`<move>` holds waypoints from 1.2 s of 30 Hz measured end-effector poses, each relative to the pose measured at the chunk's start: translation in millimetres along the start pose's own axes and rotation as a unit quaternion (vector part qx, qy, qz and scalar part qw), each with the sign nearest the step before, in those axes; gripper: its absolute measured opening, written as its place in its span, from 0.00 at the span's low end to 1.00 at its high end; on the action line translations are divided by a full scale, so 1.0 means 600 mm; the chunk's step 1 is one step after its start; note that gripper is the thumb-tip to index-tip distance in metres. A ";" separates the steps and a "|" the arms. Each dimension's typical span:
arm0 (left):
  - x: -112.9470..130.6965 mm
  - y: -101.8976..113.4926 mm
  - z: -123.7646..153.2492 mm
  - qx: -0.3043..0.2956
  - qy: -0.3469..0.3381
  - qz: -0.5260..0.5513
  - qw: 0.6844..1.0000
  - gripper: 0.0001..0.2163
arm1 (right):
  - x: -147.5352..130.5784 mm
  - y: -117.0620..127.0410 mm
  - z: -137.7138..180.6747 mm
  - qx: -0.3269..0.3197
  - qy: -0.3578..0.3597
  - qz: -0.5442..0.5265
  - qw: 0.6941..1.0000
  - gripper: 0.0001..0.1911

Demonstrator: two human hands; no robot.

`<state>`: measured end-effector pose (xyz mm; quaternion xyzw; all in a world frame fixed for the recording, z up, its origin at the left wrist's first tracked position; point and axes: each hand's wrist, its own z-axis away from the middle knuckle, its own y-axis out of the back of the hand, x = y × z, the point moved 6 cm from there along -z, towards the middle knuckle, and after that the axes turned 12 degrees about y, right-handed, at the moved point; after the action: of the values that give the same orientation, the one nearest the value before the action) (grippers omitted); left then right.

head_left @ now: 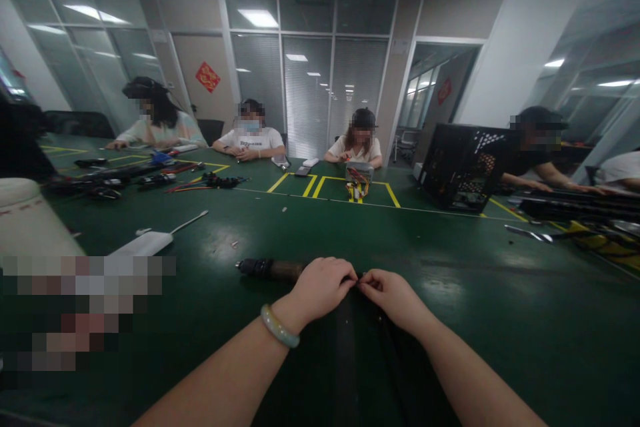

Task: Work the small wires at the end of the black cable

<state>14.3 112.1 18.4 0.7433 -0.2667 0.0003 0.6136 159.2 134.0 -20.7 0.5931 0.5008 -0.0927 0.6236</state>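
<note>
A slim, dark cylindrical tool, apparently an electric screwdriver (pixel 280 270), lies crosswise on the green table (pixel 240 360), its black collar and metal tip pointing left. My left hand (pixel 323 287), with a jade-like bangle (pixel 279 327) on the wrist, is closed over the tool's right end, covering it. Thumb and fingers pinch together there. My right hand (pixel 395 297) meets it from the right, also in a pinch, fingertips almost touching the left ones. A small dark piece shows between the hands, too little to name. A dark cord-like line (pixel 393 353) runs toward me under the right forearm.
A white adapter with a short cable (pixel 150 243) lies left, beside a pale rounded object (pixel 30 227). Several people sit across the table. Tangled cables (pixel 100 180) are at far left. A black computer case (pixel 457 170) stands at right, near black and yellow parts (pixel 590 220).
</note>
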 end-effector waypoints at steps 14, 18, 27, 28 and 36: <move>0.000 0.000 0.001 0.002 -0.003 0.006 1.000 0.05 | -0.001 0.000 0.000 -0.002 0.000 -0.001 1.000 0.10; 0.001 -0.001 0.000 -0.001 -0.007 0.008 1.000 0.06 | 0.003 -0.001 0.000 -0.002 0.007 0.004 1.000 0.09; 0.001 0.000 0.001 0.001 -0.003 0.002 1.000 0.05 | -0.005 0.004 0.000 0.014 0.012 0.035 0.999 0.08; 0.001 0.000 0.001 0.002 -0.001 0.002 1.000 0.05 | -0.006 0.004 0.000 0.015 0.012 0.033 0.999 0.08; 0.001 0.000 -0.001 0.002 0.000 0.009 1.000 0.04 | -0.007 0.002 0.002 0.012 0.000 0.021 1.000 0.09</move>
<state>15.1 112.2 19.1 0.7419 -0.2734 0.0061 0.6122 158.8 131.2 -16.9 0.6108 0.4870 -0.0851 0.6185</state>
